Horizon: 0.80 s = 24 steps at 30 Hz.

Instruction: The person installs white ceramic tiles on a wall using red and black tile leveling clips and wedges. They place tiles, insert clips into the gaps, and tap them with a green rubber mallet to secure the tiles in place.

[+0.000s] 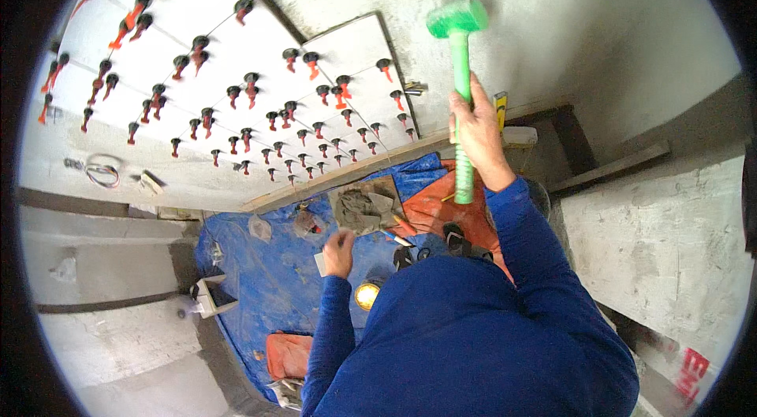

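My right hand [477, 129] is raised, closed around the handle of a green mallet [459, 54], its head [456, 17] upward against the bare plaster wall [552, 15]. To the left, white tiles [221, 54] on the wall carry several black and red levelling clips [311, 62]. My left hand [339, 251] is low at the centre with curled fingers; whether it holds anything is unclear. Beside it lies a pale square piece [319, 266], and just beyond is a board with grey mortar [359, 208].
A blue tarp [248, 283] covers the floor, with orange sheets [430, 208], small tools and a lit round lamp [367, 295]. A pale box [214, 296] stands at the left. A yellow level [500, 106] leans by the wall. A ledge [631, 243] runs along the right.
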Each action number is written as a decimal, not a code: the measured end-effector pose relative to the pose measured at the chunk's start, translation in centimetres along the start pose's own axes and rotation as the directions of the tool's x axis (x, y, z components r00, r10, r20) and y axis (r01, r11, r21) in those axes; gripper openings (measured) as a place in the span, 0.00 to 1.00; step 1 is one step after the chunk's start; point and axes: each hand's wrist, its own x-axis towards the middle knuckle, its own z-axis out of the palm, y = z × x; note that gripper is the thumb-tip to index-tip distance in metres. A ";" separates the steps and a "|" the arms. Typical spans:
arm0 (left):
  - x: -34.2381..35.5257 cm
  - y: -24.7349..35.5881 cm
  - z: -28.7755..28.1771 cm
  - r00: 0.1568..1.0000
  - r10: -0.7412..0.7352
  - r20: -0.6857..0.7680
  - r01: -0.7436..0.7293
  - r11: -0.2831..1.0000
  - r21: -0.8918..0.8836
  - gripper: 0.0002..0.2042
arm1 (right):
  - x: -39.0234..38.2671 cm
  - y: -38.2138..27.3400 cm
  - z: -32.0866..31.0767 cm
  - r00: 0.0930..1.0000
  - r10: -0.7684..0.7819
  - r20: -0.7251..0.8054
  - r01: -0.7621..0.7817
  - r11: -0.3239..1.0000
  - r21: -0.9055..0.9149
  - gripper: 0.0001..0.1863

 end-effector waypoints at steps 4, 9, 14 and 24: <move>10.2 16.0 -1.1 0.833 0.543 -0.104 -0.503 0.823 0.263 0.06 | 0.3 3.2 -0.8 0.989 0.139 0.046 -0.144 0.982 0.121 0.26; 21.2 31.4 0.0 0.483 0.858 -0.174 -0.694 0.496 0.522 0.16 | 0.4 6.0 0.0 0.973 0.158 0.167 -0.176 0.979 0.102 0.31; 26.6 34.9 3.6 0.613 0.767 -0.190 -0.397 0.507 0.765 0.37 | 1.9 8.6 0.9 0.996 -0.037 0.087 0.036 0.999 0.020 0.33; 31.8 32.6 6.1 0.391 0.879 -0.274 -0.456 0.444 0.771 0.41 | 2.3 9.7 1.6 0.997 0.020 0.068 -0.021 1.000 0.008 0.29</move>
